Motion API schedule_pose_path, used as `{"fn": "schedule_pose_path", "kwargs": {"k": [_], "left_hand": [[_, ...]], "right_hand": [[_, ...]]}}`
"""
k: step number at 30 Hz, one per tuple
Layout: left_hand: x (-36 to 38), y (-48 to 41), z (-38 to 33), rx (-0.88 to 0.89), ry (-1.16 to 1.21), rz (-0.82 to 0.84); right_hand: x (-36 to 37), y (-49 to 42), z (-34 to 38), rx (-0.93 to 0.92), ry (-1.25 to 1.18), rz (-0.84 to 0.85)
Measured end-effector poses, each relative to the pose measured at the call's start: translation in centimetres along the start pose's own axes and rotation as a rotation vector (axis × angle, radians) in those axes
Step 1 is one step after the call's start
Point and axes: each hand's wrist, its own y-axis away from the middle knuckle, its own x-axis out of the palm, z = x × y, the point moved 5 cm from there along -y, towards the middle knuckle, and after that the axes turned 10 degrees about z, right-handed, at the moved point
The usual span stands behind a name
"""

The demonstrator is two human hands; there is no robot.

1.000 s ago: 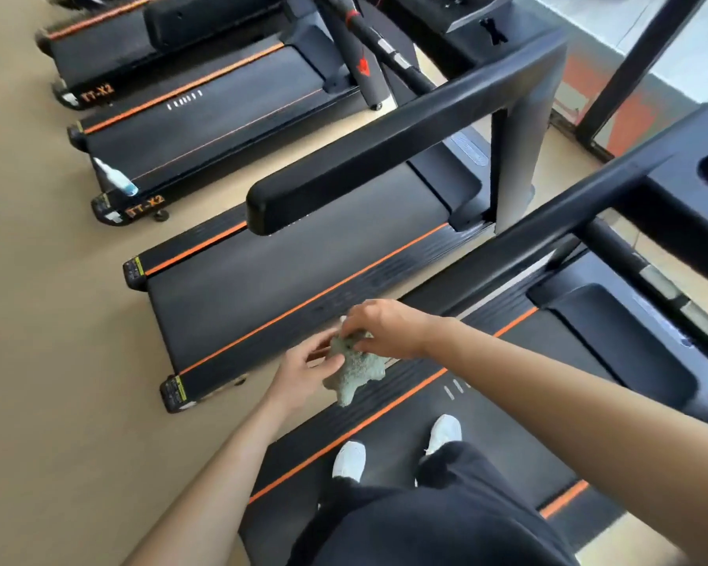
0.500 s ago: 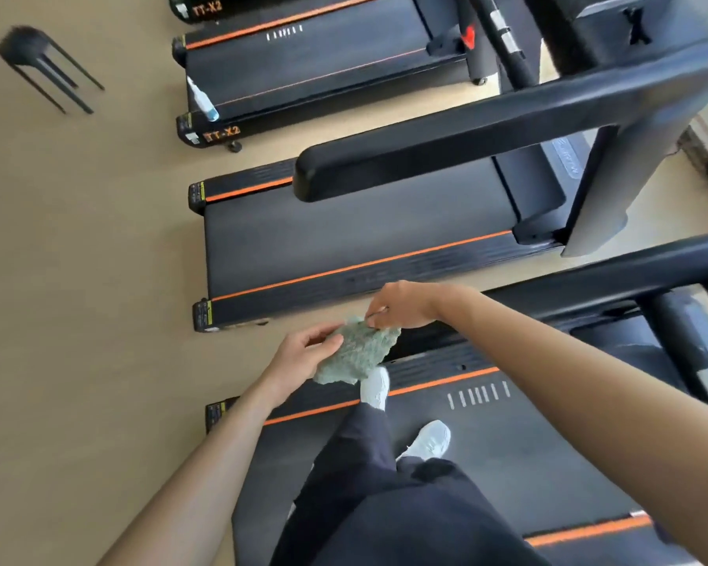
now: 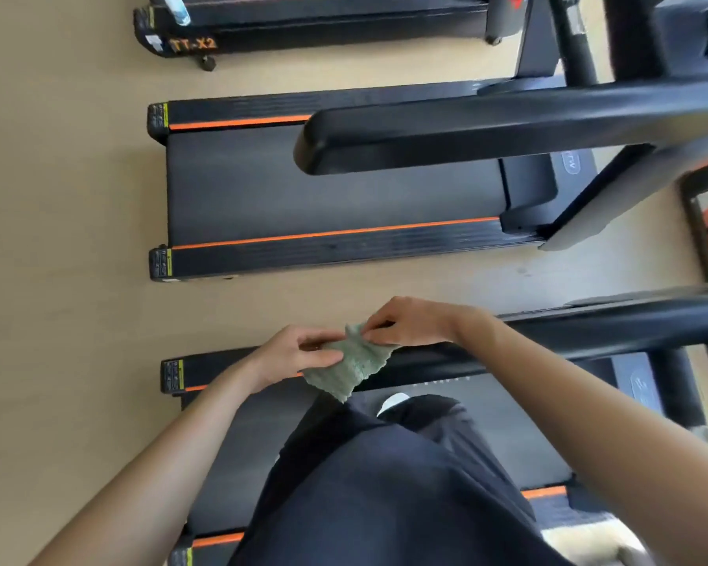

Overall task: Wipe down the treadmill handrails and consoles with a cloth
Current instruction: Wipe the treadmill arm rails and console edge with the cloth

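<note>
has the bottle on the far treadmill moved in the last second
No. The bottle still lies at the rear corner of the far treadmill, right beside its TT-X2 label. Only the camera has shifted.

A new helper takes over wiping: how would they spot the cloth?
Find the nearest treadmill, where the person stands. Over its side rail, the left hand and right hand hold a cloth between them. It is the only pale green thing among black machines.

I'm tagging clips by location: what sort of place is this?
Probably a gym: three black treadmills with orange stripes stand side by side on a beige floor, with black handrails; the left hand and right hand hold a green knitted cloth.
</note>
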Motion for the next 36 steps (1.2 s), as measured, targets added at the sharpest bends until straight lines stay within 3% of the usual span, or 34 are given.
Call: {"fn": "schedule_pose_path", "kwargs": {"k": [8,12,17,26,36], "left_hand": [[-1.0,-0.6,0.6,-0.083,0.007,0.059],[-1.1,-1.8,-0.6,-0.061,-0.175,0.062],[0.3,-3.8,-3.0,-0.145,-0.375,0.127],[4.3,-7.4,-7.7,-0.238,-0.470,0.178],[10.3,-13.0,-12.3,-0.224,-0.516,0.237]], "right_hand": [[-0.4,-0.4,-0.5,0.004,-0.038,0.265],[-1.2,0.2,-2.2,0.034,0.017,0.292],[-2.1,2.2,-4.7,0.036,0.001,0.273],[-3.1,6.3,-9.5,0.031,-0.027,0.198],[-3.8,12.8,-16.8,0.059,0.025,-0.053]]}}
